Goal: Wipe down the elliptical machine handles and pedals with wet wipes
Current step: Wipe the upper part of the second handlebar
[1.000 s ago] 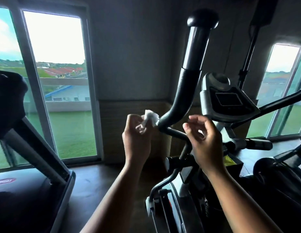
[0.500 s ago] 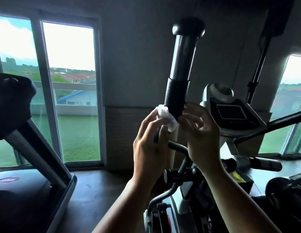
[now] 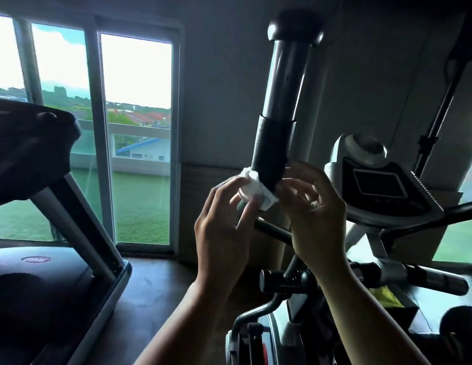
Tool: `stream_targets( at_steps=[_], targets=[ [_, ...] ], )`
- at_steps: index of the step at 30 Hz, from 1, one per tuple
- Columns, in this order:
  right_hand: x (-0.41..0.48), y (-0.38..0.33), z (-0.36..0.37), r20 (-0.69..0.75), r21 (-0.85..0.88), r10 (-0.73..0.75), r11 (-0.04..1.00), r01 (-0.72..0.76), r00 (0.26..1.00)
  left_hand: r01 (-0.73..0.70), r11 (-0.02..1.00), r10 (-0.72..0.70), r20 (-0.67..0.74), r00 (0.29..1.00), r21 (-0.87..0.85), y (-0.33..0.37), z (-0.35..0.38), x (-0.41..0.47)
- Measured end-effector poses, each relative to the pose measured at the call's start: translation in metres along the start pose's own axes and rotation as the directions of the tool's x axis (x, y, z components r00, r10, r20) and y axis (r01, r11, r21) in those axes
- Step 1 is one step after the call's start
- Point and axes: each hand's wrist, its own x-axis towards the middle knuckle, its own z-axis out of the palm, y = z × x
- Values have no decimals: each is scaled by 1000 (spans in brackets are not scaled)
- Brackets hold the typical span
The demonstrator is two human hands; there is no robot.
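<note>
Our left hand point(image 3: 224, 227): raised left of the elliptical handle point(image 3: 274, 154), fingers pinching a wet wipe point(image 3: 256, 189) against it. Our right hand point(image 3: 319, 219): right of the handle, fingers loosely curled toward it, grip unclear. Both forearms angled up below it.

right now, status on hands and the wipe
Left hand pinches wet wipe against handle grip lower end. Right hand loose beside grip, holding nothing. Nothing in the way.

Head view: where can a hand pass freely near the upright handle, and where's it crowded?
Free: the bare shaft between foam grip and end cap, and leftward toward the window. Crowded: the grip's base, with wipe, left hand, right hand, console.
</note>
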Motion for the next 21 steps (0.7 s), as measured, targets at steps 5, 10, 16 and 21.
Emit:
stream_targets(
  at_steps=[5,10,16,21],
  targets=[
    [-6,6,-1,-16,-26,-19,999,18,1000,-9,1000,9,-6,1000,12,-1,-2,9],
    [-15,14,0,-31,-93,-66,994,63,997,-77,997,78,8,997,-9,1,0,17],
    [-18,22,2,-60,-59,18,998,-22,998,-95,993,90,73,993,73,-54,-2,-10],
    [-20,25,7,-61,-68,-33,997,29,998,-65,997,62,63,996,40,-97,8,-22]
  ],
)
